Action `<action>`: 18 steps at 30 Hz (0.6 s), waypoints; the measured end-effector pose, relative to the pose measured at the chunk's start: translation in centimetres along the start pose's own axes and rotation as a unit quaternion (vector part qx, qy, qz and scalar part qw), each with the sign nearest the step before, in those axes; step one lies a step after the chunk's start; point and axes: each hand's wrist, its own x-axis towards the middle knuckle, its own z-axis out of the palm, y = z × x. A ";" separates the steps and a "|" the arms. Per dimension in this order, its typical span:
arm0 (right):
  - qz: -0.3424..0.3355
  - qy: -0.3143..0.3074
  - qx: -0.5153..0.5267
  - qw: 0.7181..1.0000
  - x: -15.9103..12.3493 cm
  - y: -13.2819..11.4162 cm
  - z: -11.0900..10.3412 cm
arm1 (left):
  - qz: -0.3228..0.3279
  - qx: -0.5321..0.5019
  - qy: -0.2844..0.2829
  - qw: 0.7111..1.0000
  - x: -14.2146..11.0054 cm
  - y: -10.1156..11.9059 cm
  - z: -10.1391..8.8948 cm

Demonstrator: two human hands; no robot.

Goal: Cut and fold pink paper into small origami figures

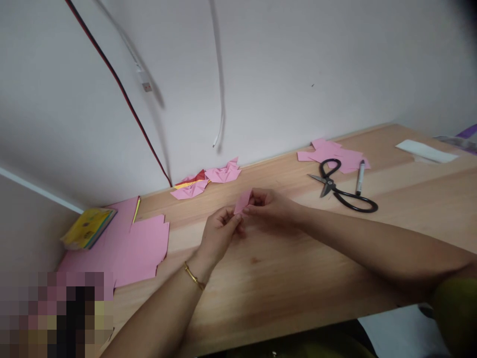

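Forearms (pixel 158 311) over wood tbl (pixel 283 278) agst wall (pixel 268 74), hands (pixel 219 231) hold pink paper (pixel 243 200)

the light is dim, soft and greyish, dulling the white wall (pixel 268 74). it seems to come from above left: the usb cable (pixel 143 77) throws a blurred shadow to its right. faint shade lies on the wooden table (pixel 268 283) beneath the left hand (pixel 220 229) and right hand (pixel 274 206). coarse mosaic squares hide the near left corner; a blurred dark patch covers the far right one. print on the yellow packet (pixel 87 226) is too soft to read.
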 end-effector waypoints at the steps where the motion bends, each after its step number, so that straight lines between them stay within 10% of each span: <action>1: 0.001 -0.005 0.001 1.000 0.0 0.0 0.0 | 0.003 -0.003 0.004 1.000 0.0 0.0 0.0; 18: -0.012 -0.006 0.043 0.999 -0.2 0.0 0.5 | 0.018 -0.028 0.043 0.999 0.0 -0.4 -0.1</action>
